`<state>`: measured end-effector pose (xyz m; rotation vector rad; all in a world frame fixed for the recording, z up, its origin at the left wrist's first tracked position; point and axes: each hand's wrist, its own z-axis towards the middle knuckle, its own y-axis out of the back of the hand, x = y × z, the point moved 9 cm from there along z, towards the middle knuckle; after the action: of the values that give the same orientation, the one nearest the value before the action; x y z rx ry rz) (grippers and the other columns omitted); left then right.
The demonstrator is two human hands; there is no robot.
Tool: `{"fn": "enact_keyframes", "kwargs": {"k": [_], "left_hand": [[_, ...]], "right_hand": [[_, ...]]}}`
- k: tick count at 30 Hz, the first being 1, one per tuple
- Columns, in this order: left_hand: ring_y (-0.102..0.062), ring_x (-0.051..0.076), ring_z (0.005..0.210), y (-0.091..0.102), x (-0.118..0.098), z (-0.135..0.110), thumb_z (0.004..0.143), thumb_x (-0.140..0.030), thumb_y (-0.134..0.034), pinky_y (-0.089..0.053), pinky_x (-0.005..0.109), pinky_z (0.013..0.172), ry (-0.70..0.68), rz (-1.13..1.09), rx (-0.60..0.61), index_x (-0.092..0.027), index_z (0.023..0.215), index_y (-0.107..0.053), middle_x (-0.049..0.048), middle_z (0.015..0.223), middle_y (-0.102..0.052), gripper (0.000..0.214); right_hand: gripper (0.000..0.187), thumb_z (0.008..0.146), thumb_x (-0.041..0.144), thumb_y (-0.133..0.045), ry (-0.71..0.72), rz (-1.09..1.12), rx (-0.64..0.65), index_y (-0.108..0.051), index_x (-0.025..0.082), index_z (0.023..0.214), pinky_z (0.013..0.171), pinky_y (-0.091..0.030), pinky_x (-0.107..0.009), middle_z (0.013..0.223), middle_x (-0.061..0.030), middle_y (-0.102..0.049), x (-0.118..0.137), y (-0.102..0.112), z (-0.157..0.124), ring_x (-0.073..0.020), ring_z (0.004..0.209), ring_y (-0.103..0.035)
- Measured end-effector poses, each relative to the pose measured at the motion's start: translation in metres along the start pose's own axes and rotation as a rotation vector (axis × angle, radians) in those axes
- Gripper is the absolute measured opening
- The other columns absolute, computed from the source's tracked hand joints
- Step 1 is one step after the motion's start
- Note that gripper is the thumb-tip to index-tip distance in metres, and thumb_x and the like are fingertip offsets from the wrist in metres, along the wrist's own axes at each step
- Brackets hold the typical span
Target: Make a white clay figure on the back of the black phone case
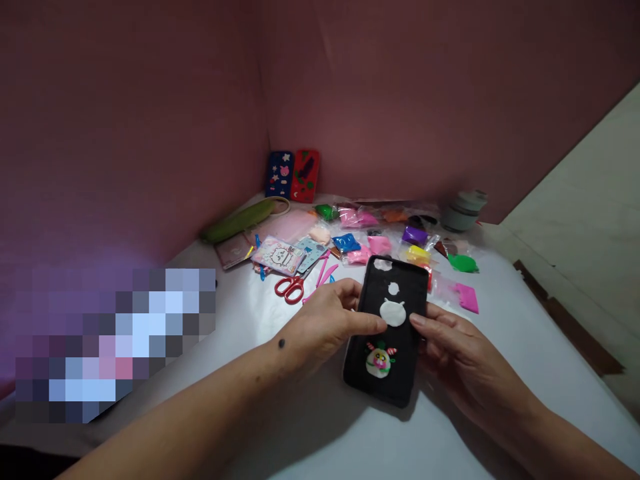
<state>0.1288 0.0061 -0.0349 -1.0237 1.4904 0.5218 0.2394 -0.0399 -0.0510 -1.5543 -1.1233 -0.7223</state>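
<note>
A black phone case (370,367) is held tilted above the white table, between both hands. My left hand (335,317) grips its left edge, the thumb lying across the case and touching a white clay piece (393,313) with two small ears. My right hand (450,340) holds the right edge, thumb on top and fingers behind. Lower on the case sits a colourful clay face (379,362) with striped horns. A small white clay piece (393,289) lies above the eared one, and a white shape (383,265) shows near the top edge.
Packets of coloured clay, among them a blue packet (347,243) and a green packet (463,263), spread behind the case. Red-handled scissors (290,289) lie by cartoon cards (280,256). Two decorated cases, blue (279,175) and red (305,176), lean on the pink wall. A jar (461,211) stands right.
</note>
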Motion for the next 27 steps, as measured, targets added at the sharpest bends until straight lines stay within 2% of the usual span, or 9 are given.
{"fn": "enact_keyframes", "kwargs": {"k": [5, 13, 20, 27], "left_hand": [[-0.062, 0.014, 0.076, -0.011, 0.002, 0.0, 0.061, -0.003, -0.068, -0.046, 0.026, 0.074, 0.028, -0.113, 0.081, -0.011, 0.092, -0.063, 0.0054, 0.088, -0.069, 0.033], [-0.063, 0.015, 0.074, -0.011, 0.011, 0.0, 0.059, 0.0, -0.066, -0.047, 0.027, 0.072, 0.083, -0.215, 0.055, -0.012, 0.089, -0.065, 0.0038, 0.084, -0.068, 0.032], [-0.062, 0.016, 0.072, -0.013, 0.015, 0.0, 0.058, -0.002, -0.066, -0.045, 0.03, 0.073, 0.086, -0.278, 0.04, -0.012, 0.084, -0.062, 0.004, 0.08, -0.065, 0.028], [-0.061, 0.017, 0.076, -0.016, 0.016, -0.004, 0.057, 0.0, -0.068, -0.045, 0.03, 0.076, 0.119, -0.316, 0.03, -0.012, 0.089, -0.062, 0.0045, 0.084, -0.065, 0.035]], "right_hand": [[0.027, 0.082, 0.027, -0.066, -0.028, 0.032, -0.01, -0.069, 0.022, 0.108, 0.071, -0.053, -0.029, 0.097, -0.0066, -0.075, -0.002, -0.002, 0.001, -0.0184, 0.078, -0.069], [0.028, 0.072, 0.02, -0.072, 0.003, 0.038, -0.005, -0.071, 0.02, 0.1, 0.074, -0.052, -0.031, 0.093, -0.0058, -0.075, -0.005, 0.0, -0.002, -0.0202, 0.08, -0.069], [0.025, 0.072, 0.022, -0.072, 0.008, 0.031, -0.045, -0.072, 0.02, 0.098, 0.07, -0.052, -0.03, 0.09, -0.0061, -0.075, -0.009, 0.001, -0.001, -0.0204, 0.077, -0.067], [0.03, 0.075, 0.022, -0.072, -0.007, 0.027, 0.01, -0.069, 0.02, 0.105, 0.078, -0.051, -0.038, 0.097, -0.0069, -0.073, -0.012, -0.002, -0.004, -0.024, 0.086, -0.067]]}}
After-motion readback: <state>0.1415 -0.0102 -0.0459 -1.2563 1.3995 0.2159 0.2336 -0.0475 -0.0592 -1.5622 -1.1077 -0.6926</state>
